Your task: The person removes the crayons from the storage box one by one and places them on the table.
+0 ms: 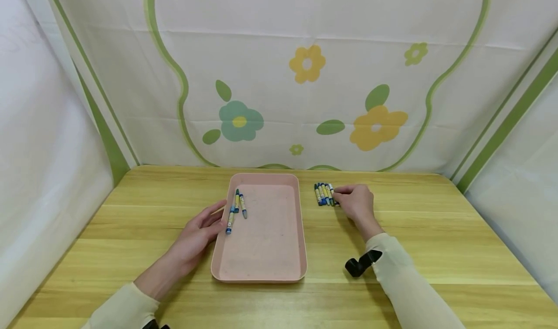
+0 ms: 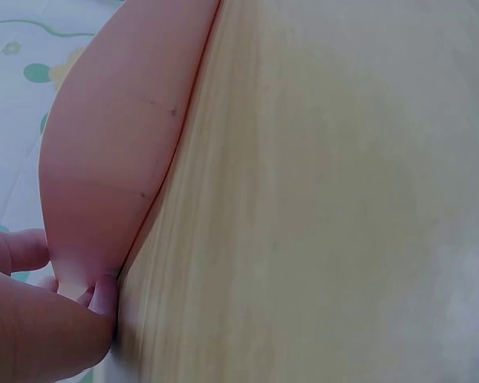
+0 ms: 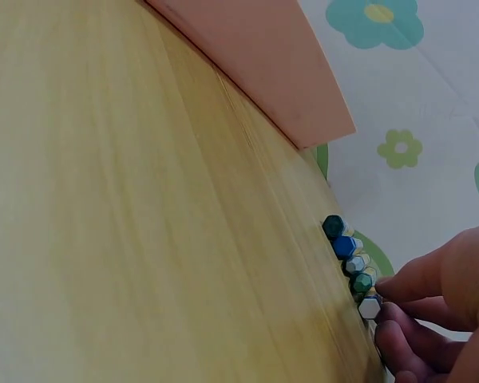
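My right hand (image 1: 356,203) is at the right end of a side-by-side row of crayons (image 1: 321,194) on the table. Thumb and fingertips pinch the end crayon (image 3: 370,308), which shows a white end in the right wrist view; my fingers cover part of it. My left hand (image 1: 196,237) rests against the left wall of a pink tray (image 1: 261,276), its fingers fairly straight along the outside. In the left wrist view, fingertips (image 2: 32,249) touch the tray's edge. Three crayons (image 1: 230,220) lie inside the tray, near its left wall.
The wooden table (image 1: 144,222) carries the tray in the middle and the crayon row to its right. Behind stands a white curtain (image 1: 270,77) with flower prints; white cloth also hangs at both sides. A black strap device (image 1: 363,263) sits on the right wrist.
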The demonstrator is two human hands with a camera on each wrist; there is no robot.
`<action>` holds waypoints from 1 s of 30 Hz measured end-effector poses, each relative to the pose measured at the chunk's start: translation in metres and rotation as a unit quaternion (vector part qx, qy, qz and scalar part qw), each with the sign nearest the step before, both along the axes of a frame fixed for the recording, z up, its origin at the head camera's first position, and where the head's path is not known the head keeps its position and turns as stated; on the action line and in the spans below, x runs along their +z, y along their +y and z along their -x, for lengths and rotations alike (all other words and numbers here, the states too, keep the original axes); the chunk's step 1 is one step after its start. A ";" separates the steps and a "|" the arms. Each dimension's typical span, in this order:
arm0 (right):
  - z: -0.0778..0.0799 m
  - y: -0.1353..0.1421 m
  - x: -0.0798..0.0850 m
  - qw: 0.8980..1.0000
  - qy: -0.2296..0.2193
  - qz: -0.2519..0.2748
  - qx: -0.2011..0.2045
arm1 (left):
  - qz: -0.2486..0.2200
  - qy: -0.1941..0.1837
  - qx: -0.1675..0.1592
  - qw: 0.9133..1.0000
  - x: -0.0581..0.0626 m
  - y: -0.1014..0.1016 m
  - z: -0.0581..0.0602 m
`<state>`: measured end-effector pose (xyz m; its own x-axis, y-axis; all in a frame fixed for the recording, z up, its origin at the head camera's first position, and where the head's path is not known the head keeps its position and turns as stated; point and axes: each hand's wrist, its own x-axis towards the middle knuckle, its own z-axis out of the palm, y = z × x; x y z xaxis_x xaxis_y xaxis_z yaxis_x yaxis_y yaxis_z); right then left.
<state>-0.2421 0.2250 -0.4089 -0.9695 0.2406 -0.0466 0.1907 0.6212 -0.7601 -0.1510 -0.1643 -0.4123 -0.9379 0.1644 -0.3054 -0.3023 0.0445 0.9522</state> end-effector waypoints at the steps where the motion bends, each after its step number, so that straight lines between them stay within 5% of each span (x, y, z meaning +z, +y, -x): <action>1: 0.000 0.000 0.000 1.000 0.001 -0.001 0.001 | 0.000 0.000 0.000 1.000 0.000 0.000 0.000; 18: -0.001 0.006 0.009 0.999 -0.007 0.035 0.011 | -0.005 0.000 0.000 1.000 0.000 0.000 0.001; 30: 0.003 -0.003 0.023 0.995 0.050 0.062 0.055 | -0.005 0.001 0.001 1.000 0.000 0.000 0.000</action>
<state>-0.2455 0.2218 -0.3857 -0.9910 0.1309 0.0289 0.0459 0.5340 -0.8443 -0.1513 -0.1647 -0.4122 -0.9387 0.1656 -0.3024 -0.3010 0.0346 0.9530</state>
